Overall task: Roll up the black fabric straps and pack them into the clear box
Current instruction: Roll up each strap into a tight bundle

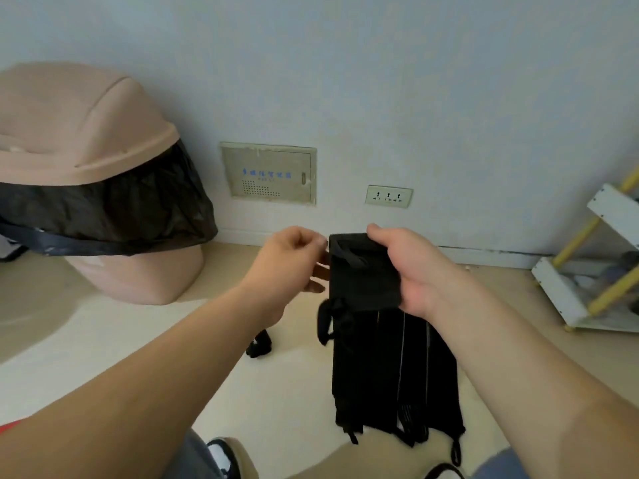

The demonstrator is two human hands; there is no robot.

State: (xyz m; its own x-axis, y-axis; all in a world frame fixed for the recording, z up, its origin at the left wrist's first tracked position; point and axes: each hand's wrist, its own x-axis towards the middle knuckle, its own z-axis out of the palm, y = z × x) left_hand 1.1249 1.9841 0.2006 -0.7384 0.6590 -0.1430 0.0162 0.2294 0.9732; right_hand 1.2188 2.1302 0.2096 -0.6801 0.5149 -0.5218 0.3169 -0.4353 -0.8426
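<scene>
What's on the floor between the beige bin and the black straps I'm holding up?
In the head view, one small black bundle sits on the floor between the beige bin and the black straps, apart from both.

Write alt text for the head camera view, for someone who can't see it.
A right hand grips the top of a bundle of black fabric straps hanging down, while the left hand pinches its left edge. A small black roll lies on the floor; a pink bin stands left.
</scene>
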